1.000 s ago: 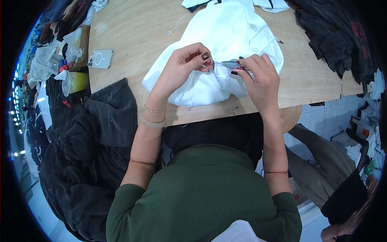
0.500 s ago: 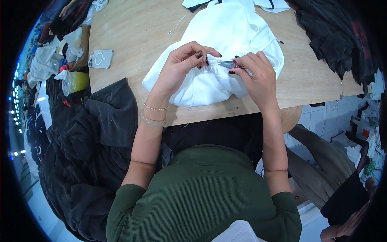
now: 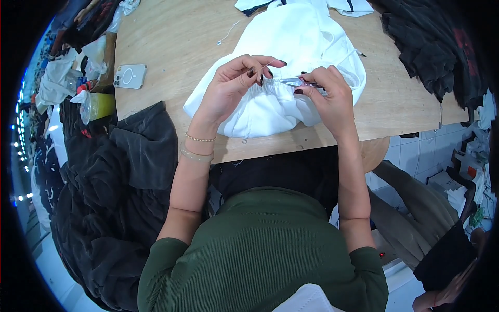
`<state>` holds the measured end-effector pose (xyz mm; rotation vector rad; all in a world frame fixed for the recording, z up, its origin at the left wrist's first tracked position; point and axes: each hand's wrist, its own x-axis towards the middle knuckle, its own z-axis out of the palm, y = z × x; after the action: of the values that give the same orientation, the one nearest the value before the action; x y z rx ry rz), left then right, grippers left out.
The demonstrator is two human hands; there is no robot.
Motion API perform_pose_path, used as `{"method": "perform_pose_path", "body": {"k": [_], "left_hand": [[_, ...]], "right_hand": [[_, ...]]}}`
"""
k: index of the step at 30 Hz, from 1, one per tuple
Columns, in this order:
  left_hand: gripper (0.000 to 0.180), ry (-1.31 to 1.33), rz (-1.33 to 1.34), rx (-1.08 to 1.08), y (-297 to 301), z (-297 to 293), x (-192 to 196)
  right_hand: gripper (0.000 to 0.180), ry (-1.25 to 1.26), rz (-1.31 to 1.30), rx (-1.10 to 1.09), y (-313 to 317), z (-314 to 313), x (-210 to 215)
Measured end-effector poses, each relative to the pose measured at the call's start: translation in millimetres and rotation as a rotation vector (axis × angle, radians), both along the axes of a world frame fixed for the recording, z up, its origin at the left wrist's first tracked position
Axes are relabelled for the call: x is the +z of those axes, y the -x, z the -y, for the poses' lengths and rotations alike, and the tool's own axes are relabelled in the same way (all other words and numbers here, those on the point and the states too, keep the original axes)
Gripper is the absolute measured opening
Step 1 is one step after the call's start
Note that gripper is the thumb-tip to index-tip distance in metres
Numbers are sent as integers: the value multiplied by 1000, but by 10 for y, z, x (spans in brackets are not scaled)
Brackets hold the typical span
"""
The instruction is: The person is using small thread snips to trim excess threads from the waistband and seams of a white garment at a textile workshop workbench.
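A white garment (image 3: 270,115) with a gathered, elasticated edge lies spread on the wooden table in front of me. Above its gathers, my left hand (image 3: 236,82) pinches a thin pale thread (image 3: 266,65) between thumb and fingers. My right hand (image 3: 332,96) is closed round a pair of small metal thread snips (image 3: 294,82). The blades point left, toward my left fingertips, just over the gathered edge. A gap shows between the blade tips and the left fingers. Part of the snips' handle is hidden inside my right hand.
A phone (image 3: 129,76) lies on the table (image 3: 171,47) at left, near a yellow-filled plastic cup (image 3: 100,106). Dark cloth (image 3: 106,208) is heaped beside me at left; more dark garments (image 3: 426,49) cover the far right corner. Another person's legs (image 3: 410,213) show at right.
My left fingers have shifted slightly and the thread shows more plainly between them. My right hand and the snips have turned a little, moving slightly left.
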<state>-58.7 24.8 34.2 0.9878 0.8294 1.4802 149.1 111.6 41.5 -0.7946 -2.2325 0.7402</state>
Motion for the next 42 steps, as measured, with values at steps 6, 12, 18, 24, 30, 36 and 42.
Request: {"method": "perform_pose_path", "body": {"k": [6, 12, 18, 24, 30, 36, 42], "left_hand": [[13, 64, 47, 30, 17, 5, 59], [12, 22, 113, 53, 15, -19, 15], [12, 72, 61, 27, 11, -6, 23], [13, 75, 56, 36, 10, -7, 27], [12, 74, 70, 46, 23, -11, 18], [12, 77, 78, 54, 12, -8, 21], [12, 91, 71, 62, -9, -4, 35]], "right_hand": [[17, -36, -8, -3, 8, 22, -6], [18, -274, 78, -11, 82, 87, 62], [19, -357, 122, -22, 131, 130, 97], [19, -389, 152, -11, 150, 139, 121], [18, -374, 163, -11, 138, 140, 145], [17, -374, 160, -7, 151, 145, 137], [17, -388, 163, -21, 174, 148, 129]]}}
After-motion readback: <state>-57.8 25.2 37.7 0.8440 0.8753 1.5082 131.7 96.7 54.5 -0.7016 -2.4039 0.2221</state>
